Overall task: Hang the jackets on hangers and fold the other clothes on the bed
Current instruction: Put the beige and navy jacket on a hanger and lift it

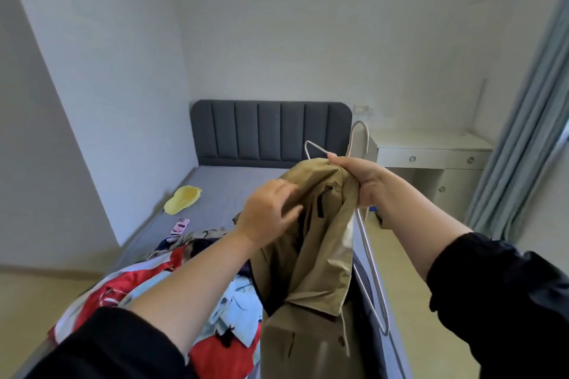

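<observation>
I hold a khaki jacket (317, 258) up in front of me above the bed (221, 191). My right hand (360, 178) grips the top of the jacket together with a white hanger (371, 268), whose hook sticks out above the fist and whose arm hangs down on the right side of the cloth. My left hand (268, 214) pinches the jacket fabric near the collar, beside a dark strap. A pile of other clothes (197, 289), red, white and light blue, lies on the near end of the bed under my left forearm.
A yellow item (182, 198) and a pink phone (180, 226) lie on the grey mattress. A dark padded headboard (271, 132) stands at the far end. A white desk with drawers (431, 157) is on the right, by a blue-grey curtain (523, 144).
</observation>
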### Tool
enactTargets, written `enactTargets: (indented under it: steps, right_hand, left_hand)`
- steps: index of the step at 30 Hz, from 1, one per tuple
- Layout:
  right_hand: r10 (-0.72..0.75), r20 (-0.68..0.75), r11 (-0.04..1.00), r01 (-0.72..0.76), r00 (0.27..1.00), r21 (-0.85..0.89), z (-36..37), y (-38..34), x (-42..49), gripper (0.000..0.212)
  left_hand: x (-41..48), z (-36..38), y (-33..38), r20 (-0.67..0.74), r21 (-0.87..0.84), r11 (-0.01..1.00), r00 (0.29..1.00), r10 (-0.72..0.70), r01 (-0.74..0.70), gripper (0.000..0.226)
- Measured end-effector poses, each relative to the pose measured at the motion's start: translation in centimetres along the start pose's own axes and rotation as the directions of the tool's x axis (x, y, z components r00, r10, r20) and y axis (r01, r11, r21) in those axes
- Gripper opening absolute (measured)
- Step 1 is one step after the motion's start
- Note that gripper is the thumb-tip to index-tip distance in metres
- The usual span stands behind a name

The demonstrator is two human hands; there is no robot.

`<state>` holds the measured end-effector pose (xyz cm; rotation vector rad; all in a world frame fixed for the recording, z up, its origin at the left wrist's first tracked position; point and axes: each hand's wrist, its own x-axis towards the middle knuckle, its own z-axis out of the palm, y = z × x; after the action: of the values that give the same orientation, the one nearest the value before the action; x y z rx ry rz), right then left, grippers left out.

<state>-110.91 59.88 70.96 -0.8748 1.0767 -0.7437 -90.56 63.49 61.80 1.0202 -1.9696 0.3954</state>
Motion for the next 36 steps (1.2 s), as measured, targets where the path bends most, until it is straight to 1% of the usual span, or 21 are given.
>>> enactTargets:
  steps: [2,3,6,8,10,11,12,13,14,15,16,17,19,21,23,26,27,29,31,34,36]
  right_hand:
    - [-0.001,0.008,1.0,0.001,1.0,-0.018,0.3,0.0,-0.1,0.035]
    - [-0.008,0.016,1.0,0.008,1.0,-0.028,0.4,0.0,-0.1,0.036]
    - [-0.028,0.067,0.996,0.034,0.997,-0.088,0.6,0.0,-0.5,0.043]
    - [-0.03,0.086,0.989,0.042,0.996,-0.139,0.1,-0.4,-1.1,0.048]
    - [-0.034,0.052,0.979,0.044,0.998,-0.198,-1.1,-0.8,-1.6,0.043]
    - [-0.079,-0.028,0.954,0.067,0.997,-0.291,-2.0,-0.9,-1.5,0.038]
    - [-0.17,-0.146,0.887,0.087,0.975,-0.453,-3.1,-0.7,-1.1,0.036]
    - [-0.296,-0.263,0.754,0.055,0.918,-0.655,-4.4,-0.3,-0.7,0.037]
    - [-0.41,-0.33,0.578,-0.037,0.85,-0.815,-5.6,0.3,-0.3,0.039]
    - [-0.467,-0.364,0.448,-0.14,0.806,-0.883,-6.6,1.1,-0.2,0.038]
    - [-0.47,-0.401,0.416,-0.204,0.786,-0.886,-7.4,2.0,0.0,0.037]
    - [-0.443,-0.437,0.453,-0.225,0.783,-0.862,-8.2,3.0,0.2,0.036]
    - [-0.391,-0.493,0.602,-0.189,0.777,-0.776,-9.3,4.5,1.0,0.033]
    - [-0.39,-0.56,0.787,-0.051,0.731,-0.615,-10.0,5.2,1.4,0.032]
    - [-0.427,-0.64,0.879,0.128,0.639,-0.459,-10.5,5.1,1.1,0.032]
    - [-0.494,-0.701,0.868,0.337,0.515,-0.364,-10.2,4.8,0.3,0.033]
    - [-0.525,-0.698,0.848,0.367,0.486,-0.382,-9.5,5.0,0.2,0.04]
    - [-0.604,-0.671,0.796,0.353,0.429,-0.491,-7.7,6.1,0.2,0.053]
    - [-0.607,-0.671,0.794,0.356,0.425,-0.493,-6.3,7.6,0.8,0.053]
    - [-0.574,-0.656,0.817,0.283,0.49,-0.503,-5.6,9.1,1.8,0.052]
    - [-0.599,-0.644,0.796,0.266,0.477,-0.544,-5.8,9.6,2.1,0.054]
  left_hand:
    - [-0.6,1.2,0.6,0.267,-0.051,0.991,0.958,-0.106,0.124,0.045]
    - [-0.8,1.9,1.0,0.336,-0.108,0.968,0.925,-0.179,0.227,0.043]
    - [-0.3,3.4,3.0,0.389,-0.277,0.788,0.814,-0.431,0.55,0.005]
    - [0.5,3.7,2.9,0.398,-0.325,0.708,0.77,-0.499,0.627,0.023]
    - [1.0,3.2,2.1,0.447,-0.291,0.709,0.746,-0.493,0.642,0.034]
    - [1.4,2.7,1.7,0.468,-0.253,0.725,0.737,-0.487,0.64,0.036]
    - [1.9,2.3,1.4,0.477,-0.222,0.749,0.74,-0.474,0.624,0.037]
    - [2.5,1.9,1.4,0.491,-0.19,0.775,0.742,-0.456,0.602,0.039]
    - [3.2,1.7,1.8,0.506,-0.172,0.802,0.75,-0.426,0.571,0.04]
    - [3.9,1.6,2.4,0.521,-0.163,0.822,0.755,-0.398,0.546,0.041]
    - [4.6,1.6,3.0,0.53,-0.156,0.837,0.76,-0.377,0.524,0.04]
    - [5.3,1.5,3.6,0.532,-0.144,0.848,0.762,-0.369,0.51,0.041]
    - [6.3,1.5,4.3,0.513,-0.115,0.857,0.769,-0.382,0.503,0.042]
    - [7.0,1.3,4.3,0.498,-0.071,0.851,0.758,-0.421,0.52,0.04]
    - [7.5,0.9,4.1,0.481,-0.028,0.842,0.746,-0.461,0.538,0.034]
    - [8.2,0.5,3.5,0.46,0.003,0.844,0.749,-0.477,0.536,0.024]
    - [8.5,0.4,3.3,0.453,0.008,0.848,0.754,-0.475,0.529,0.024]
    - [9.3,0.2,3.2,0.414,0.006,0.86,0.782,-0.466,0.51,0.026]
    - [10.1,0.0,3.2,0.369,-0.013,0.873,0.814,-0.449,0.487,0.027]
    - [10.9,-0.5,3.3,0.322,-0.059,0.881,0.844,-0.429,0.47,0.025]
    - [11.1,-0.7,3.2,0.299,-0.082,0.879,0.853,-0.428,0.469,0.028]
